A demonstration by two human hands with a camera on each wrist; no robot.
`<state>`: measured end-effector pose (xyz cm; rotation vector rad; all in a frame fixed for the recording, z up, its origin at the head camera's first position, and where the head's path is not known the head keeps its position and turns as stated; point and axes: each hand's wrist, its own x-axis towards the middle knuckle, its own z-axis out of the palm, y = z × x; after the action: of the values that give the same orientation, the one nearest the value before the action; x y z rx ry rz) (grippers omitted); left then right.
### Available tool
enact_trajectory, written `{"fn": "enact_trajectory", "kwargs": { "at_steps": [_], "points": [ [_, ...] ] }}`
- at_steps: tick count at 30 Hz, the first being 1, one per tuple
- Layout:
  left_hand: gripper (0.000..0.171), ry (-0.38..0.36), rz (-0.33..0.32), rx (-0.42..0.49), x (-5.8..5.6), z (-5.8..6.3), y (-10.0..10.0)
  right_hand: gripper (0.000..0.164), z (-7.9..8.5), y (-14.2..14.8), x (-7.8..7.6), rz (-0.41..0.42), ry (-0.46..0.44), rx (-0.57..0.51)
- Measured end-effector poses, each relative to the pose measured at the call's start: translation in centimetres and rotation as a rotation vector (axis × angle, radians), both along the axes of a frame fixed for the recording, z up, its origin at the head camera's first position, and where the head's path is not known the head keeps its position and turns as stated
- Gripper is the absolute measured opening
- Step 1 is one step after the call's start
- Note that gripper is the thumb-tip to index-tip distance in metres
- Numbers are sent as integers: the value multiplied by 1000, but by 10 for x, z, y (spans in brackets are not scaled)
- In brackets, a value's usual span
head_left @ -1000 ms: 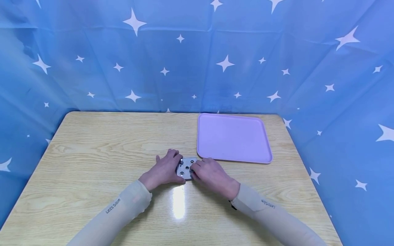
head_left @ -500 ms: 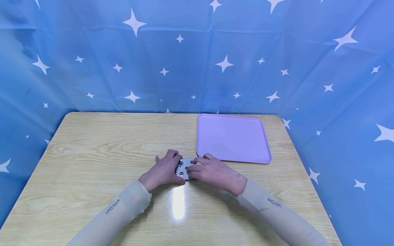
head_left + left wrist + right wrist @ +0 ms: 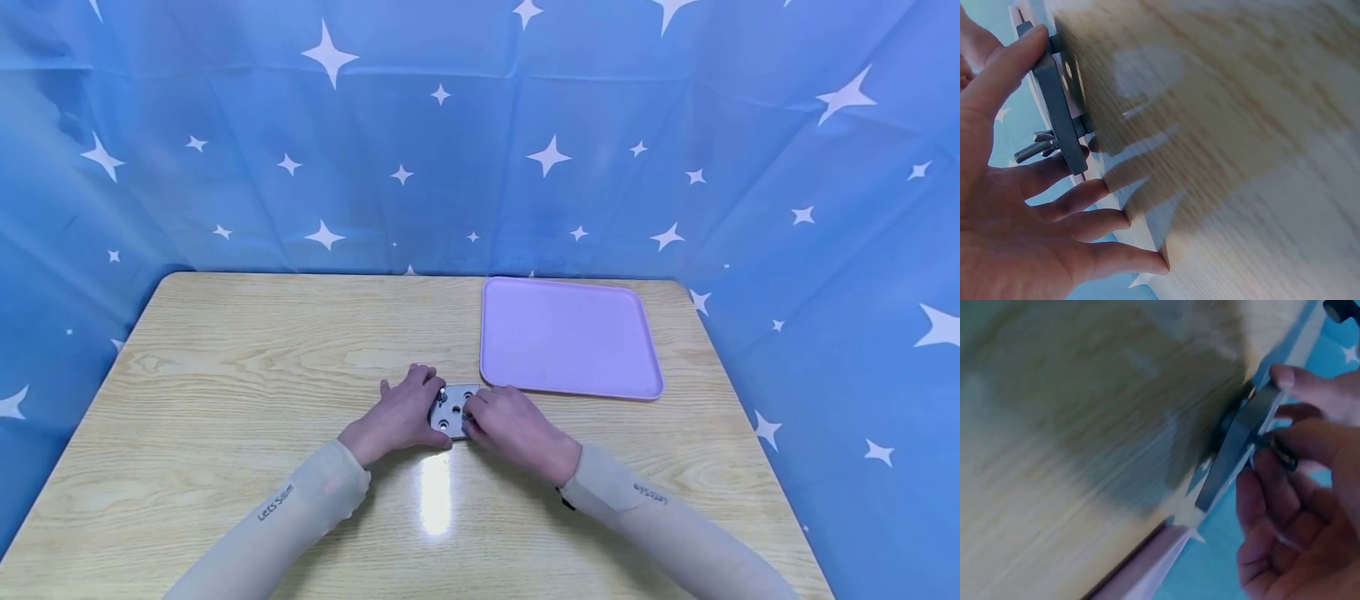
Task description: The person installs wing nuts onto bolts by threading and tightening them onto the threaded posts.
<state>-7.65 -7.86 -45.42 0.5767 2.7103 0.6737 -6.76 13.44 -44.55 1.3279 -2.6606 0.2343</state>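
A thick grey metal plate (image 3: 454, 398) with several holes sits low over the table, on short dark feet (image 3: 1081, 125) seen in the left wrist view. My left hand (image 3: 401, 417) grips its left end between thumb and index finger, the other fingers spread onto the wood. Near that hand, a threaded bolt (image 3: 1027, 152) sticks up from the plate with a wing nut (image 3: 1046, 139) on it. Over the plate's right part, my right hand (image 3: 517, 429) pinches a second, dark wing nut (image 3: 1284, 456) between thumb and index finger, partly hidden by the fingers.
A purple tray (image 3: 570, 390) lies just behind and right of the plate, its near edge close to my right hand. The wooden table (image 3: 247, 358) reaches back to a blue curtain (image 3: 480, 167) with white stars.
My right hand spread its fingers and shifted over the plate half a second ago, then drew together again in its earlier pinching pose. My left hand and the plate have stayed put.
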Motion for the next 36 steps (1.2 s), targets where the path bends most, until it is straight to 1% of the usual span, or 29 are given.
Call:
{"fn": "enact_trajectory", "kwargs": {
  "at_steps": [2, 4, 6, 9, 11, 13, 15, 19, 22, 24, 27, 29, 31, 33, 34, 36],
  "points": [
    [91, 4, -1, -2, 0, 0, 0, 13, 0, -1, 1, -43, -47, -31],
    [91, 6, -3, -1, 0, 0, 0, 15, 2, 0, 1, -46, -48, -17],
    [90, 6, -6, 1, 0, 0, -1, 18, 6, 4, 0, 4, -33, 26],
    [89, 5, -7, 1, 0, 0, -1, 29, 15, 11, -2, 131, 17, 128],
    [88, 3, -4, -1, -1, 0, -1, 32, 19, 14, -4, 211, 50, 193],
    [89, -2, -1, -4, -1, 0, -1, 30, 21, 16, -6, 252, 97, 245],
    [89, -7, 1, -5, -1, 0, -1, 25, 22, 17, -7, 262, 138, 267],
    [89, -4, -1, -2, -1, -1, 0, 17, 18, 14, -9, 248, 207, 265],
    [89, 2, -1, 2, -1, -1, 0, 14, 12, 12, -8, 209, 218, 233],
    [91, 5, -1, 4, 0, -1, 0, 10, 8, 9, -6, 157, 186, 184],
    [91, 10, 1, 6, 1, 0, 0, 4, 4, 2, 0, 27, 90, 81],
    [91, 16, 2, 7, 1, 0, 0, 9, 2, -2, 3, -46, 40, 17],
    [91, 20, 0, 6, 1, 0, 0, 13, 2, -3, 6, -93, 9, -10],
    [91, 21, -3, 5, 1, 0, 0, 13, 3, -1, 5, -74, 8, 6],
    [90, 21, -5, 5, 1, 0, 0, 14, 5, 1, 4, -45, 9, 33],
    [89, 18, -6, 7, 1, 0, 0, 24, 11, 5, 1, 38, 18, 103]
  ]
}}
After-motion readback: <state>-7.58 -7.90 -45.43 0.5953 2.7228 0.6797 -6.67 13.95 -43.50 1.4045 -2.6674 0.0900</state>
